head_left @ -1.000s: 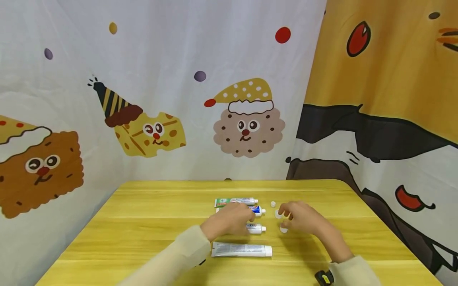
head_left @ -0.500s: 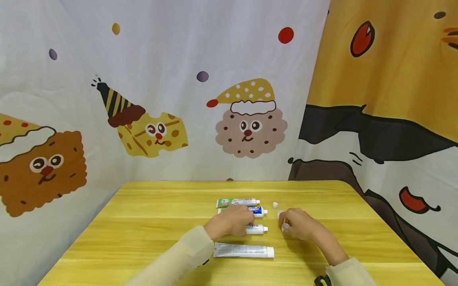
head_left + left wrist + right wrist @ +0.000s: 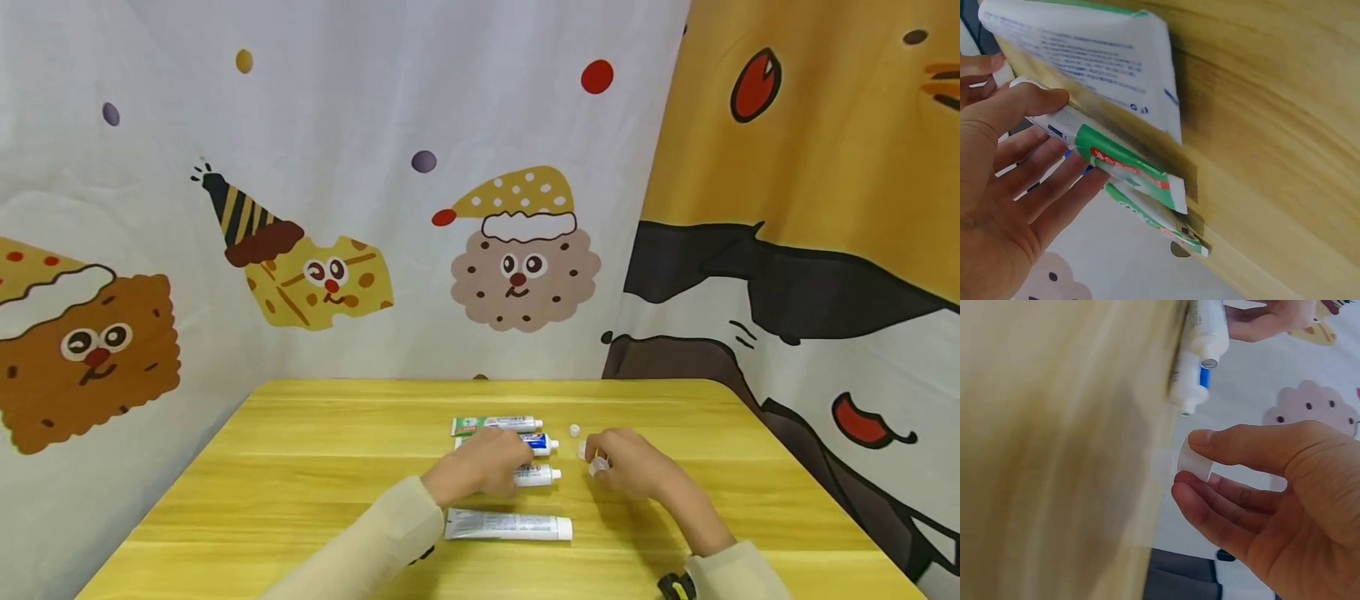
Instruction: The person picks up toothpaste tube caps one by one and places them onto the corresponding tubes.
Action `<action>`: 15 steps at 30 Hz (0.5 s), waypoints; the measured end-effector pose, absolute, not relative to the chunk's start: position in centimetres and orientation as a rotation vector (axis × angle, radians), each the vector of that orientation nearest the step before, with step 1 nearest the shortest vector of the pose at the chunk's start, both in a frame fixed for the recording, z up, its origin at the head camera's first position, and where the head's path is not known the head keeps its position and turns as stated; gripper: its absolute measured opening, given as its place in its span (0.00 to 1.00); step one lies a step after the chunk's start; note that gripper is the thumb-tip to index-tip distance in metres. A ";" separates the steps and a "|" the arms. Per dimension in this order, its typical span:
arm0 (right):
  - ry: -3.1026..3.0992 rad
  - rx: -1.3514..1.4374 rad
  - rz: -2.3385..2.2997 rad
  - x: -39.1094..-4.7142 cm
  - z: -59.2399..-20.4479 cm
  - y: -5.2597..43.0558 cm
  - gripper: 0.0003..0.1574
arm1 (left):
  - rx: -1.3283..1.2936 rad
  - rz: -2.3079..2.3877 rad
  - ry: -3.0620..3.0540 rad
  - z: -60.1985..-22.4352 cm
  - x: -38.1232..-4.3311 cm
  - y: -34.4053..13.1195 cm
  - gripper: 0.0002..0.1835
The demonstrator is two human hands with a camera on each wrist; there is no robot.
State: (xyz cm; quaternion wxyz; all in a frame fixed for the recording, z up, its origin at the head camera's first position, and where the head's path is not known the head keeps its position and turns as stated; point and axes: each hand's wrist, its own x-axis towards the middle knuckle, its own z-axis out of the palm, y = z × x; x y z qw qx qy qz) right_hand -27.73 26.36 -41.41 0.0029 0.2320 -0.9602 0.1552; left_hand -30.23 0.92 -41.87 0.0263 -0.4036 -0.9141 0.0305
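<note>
My left hand (image 3: 483, 465) grips a white toothpaste tube (image 3: 536, 476), thumb on top and fingers beneath. Its uncapped nozzle points right, and its green-printed tail (image 3: 1132, 165) shows in the left wrist view. Between thumb and fingertips, my right hand (image 3: 632, 468) pinches a white cap (image 3: 1195, 459), just right of that nozzle. Behind the gripped tube lies a toothpaste tube with a blue end (image 3: 540, 443), partly covered by my left hand. A green-and-white tube (image 3: 495, 425) is farthest back. Both have bare nozzles.
A capped toothpaste tube (image 3: 507, 525) lies nearest me on the wooden table (image 3: 315, 500). Two loose white caps stand right of the back tubes: a small cap (image 3: 574, 431) and another cap (image 3: 582, 450) beside my right fingertips. A printed curtain (image 3: 360, 125) hangs behind the table.
My right fingers have closed on the white cap and raised it from the table, moving slightly away from me. The left hand's tube has shifted slightly away from me too.
</note>
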 end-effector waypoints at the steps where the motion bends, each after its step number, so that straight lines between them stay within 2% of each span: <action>1: -3.004 0.728 0.479 -27.7 -41.1 26.3 0.11 | -1.242 0.085 -2.814 -41.8 -30.3 0.8 0.16; 8: -2.903 0.740 0.476 -26.9 -39.2 26.0 0.09 | -1.197 -0.079 -2.783 -41.0 -30.0 -0.1 0.09; 12: -2.810 0.781 0.523 -26.5 -38.1 25.4 0.10 | -1.157 -0.190 -2.756 -40.4 -29.5 -0.8 0.10; 15: -2.756 0.794 0.567 -26.1 -37.0 24.9 0.13 | -1.119 -0.312 -2.751 -39.6 -29.2 -1.1 0.17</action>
